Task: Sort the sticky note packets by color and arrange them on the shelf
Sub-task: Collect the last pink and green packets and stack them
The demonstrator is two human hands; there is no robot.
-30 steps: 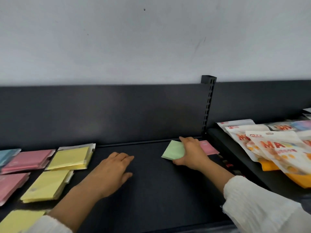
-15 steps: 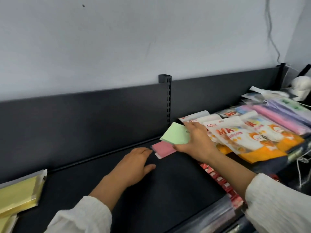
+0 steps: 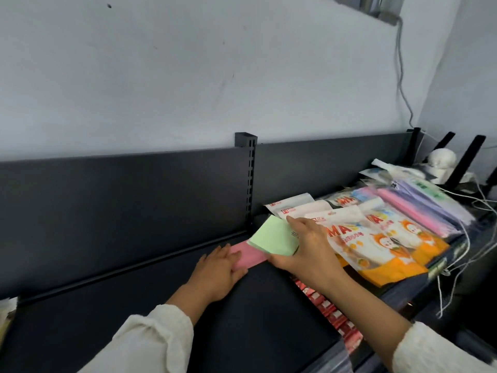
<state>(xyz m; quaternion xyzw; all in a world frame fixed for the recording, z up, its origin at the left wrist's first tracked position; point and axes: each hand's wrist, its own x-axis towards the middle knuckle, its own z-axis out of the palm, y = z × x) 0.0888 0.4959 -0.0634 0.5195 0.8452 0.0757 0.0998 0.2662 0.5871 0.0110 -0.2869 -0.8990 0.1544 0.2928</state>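
A light green sticky note packet [image 3: 271,235] is tilted up off the dark shelf [image 3: 242,319], near the shelf's right end. My right hand [image 3: 306,246] grips it, fingers over its top edge and thumb under the front corner. Beneath it a pink sticky note packet [image 3: 248,255] lies flat on the shelf, partly covered by the green one. My left hand [image 3: 217,270] holds the pink packet's left end, fingers on top and thumb along its front edge.
Orange and white snack bags [image 3: 376,238] fill the neighbouring shelf on the right, with pink and purple packets [image 3: 430,211] and white cables [image 3: 470,251] beyond. Red-labelled items [image 3: 322,305] line the gap between shelves. A slotted post [image 3: 250,170] stands at the back panel. Yellowish packets [image 3: 6,313] peek in far left.
The view has swung to the right. My right hand raised the green packet off the pink one. My left hand slid right across the shelf and took the pink packet's left end.
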